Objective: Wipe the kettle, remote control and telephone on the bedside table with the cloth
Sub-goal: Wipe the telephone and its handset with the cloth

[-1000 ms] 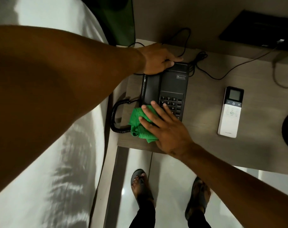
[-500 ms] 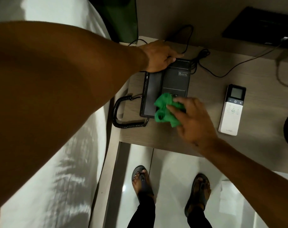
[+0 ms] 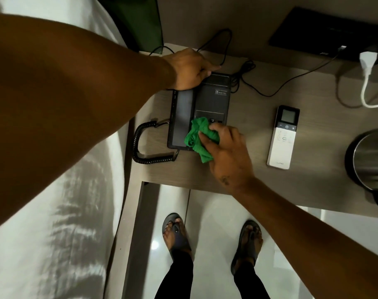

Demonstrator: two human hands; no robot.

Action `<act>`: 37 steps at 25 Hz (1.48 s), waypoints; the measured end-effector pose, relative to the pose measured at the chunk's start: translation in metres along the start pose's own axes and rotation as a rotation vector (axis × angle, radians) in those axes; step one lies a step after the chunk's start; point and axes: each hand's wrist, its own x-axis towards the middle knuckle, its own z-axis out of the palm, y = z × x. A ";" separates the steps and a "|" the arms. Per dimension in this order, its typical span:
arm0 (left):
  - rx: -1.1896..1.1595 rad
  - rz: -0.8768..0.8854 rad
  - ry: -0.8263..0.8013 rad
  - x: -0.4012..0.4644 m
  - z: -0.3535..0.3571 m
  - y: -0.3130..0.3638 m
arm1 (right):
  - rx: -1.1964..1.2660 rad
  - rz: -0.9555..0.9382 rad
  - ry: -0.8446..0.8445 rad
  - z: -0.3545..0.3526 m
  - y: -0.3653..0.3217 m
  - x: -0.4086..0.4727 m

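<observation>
A black telephone [image 3: 211,98] lies on the left part of the wooden bedside table [image 3: 313,186]. My left hand [image 3: 189,70] grips its far left corner. My right hand [image 3: 227,152] presses a crumpled green cloth [image 3: 197,138] onto the keypad at the phone's near end, hiding most of the keys. A white remote control [image 3: 283,140] with a small screen lies flat to the right of the phone. The steel kettle [image 3: 369,157] stands at the right edge, partly cut off by the frame.
A coiled handset cord [image 3: 140,145] loops off the phone's left side. Thin black cables [image 3: 248,80] trail behind the phone, and a white plug and cord [image 3: 367,67] sit at the back right. The white bed [image 3: 54,234] borders the table's left. My sandalled feet [image 3: 177,236] stand on the tiled floor.
My right hand has carried the cloth from the phone's near left corner rightward and up onto the keypad, then slightly back toward me. My left hand has stayed on the phone's far corner.
</observation>
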 end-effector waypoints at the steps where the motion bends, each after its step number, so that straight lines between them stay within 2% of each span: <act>1: 0.005 -0.007 0.002 0.000 0.001 -0.001 | 0.007 -0.014 -0.020 0.001 0.000 -0.006; 4: -0.023 -0.030 0.007 0.000 0.001 -0.001 | 0.009 -0.097 -0.105 0.007 0.005 -0.037; 6: -0.044 -0.022 0.016 -0.001 0.003 0.001 | 0.073 -0.112 -0.094 0.008 0.008 -0.066; 9: -0.041 -0.022 0.048 -0.002 0.003 -0.002 | 0.257 0.042 0.063 -0.006 0.014 -0.059; 11: -0.051 -0.006 0.050 0.000 0.003 -0.001 | 0.239 0.131 0.186 -0.013 0.020 -0.020; 13: -0.013 -0.020 0.043 0.001 0.003 0.001 | 0.194 0.184 0.224 -0.017 0.021 0.017; 19: 0.001 0.007 0.074 0.002 0.005 -0.004 | 0.135 0.282 0.157 -0.023 0.017 0.065; 24: 0.009 -0.001 0.069 0.000 0.003 -0.005 | 0.076 0.196 0.013 -0.017 -0.006 0.000; 26: 0.037 -0.004 0.058 0.000 0.004 -0.004 | 0.177 0.286 -0.009 -0.014 -0.002 -0.015; 29: -0.010 -0.051 0.106 -0.004 0.005 0.002 | 0.470 0.566 0.112 -0.022 0.002 -0.014; 32: 0.025 -0.192 0.280 -0.029 0.006 0.021 | 0.441 0.618 0.258 -0.049 0.007 -0.015; 33: -0.044 -0.212 0.380 -0.043 0.007 0.034 | 0.526 0.606 0.279 -0.061 0.008 -0.014; 34: -0.220 -0.239 0.480 -0.061 0.008 0.048 | 0.694 0.617 0.285 -0.075 0.005 -0.010; 35: -0.524 -0.275 0.575 -0.083 0.009 0.064 | 0.911 0.654 0.254 -0.091 -0.005 -0.003; 36: -0.944 -0.312 0.621 -0.110 0.009 0.080 | 1.137 0.696 0.188 -0.103 -0.017 0.006; 37: -1.406 -0.310 0.563 -0.136 0.006 0.095 | 1.341 0.711 0.093 -0.111 -0.031 0.015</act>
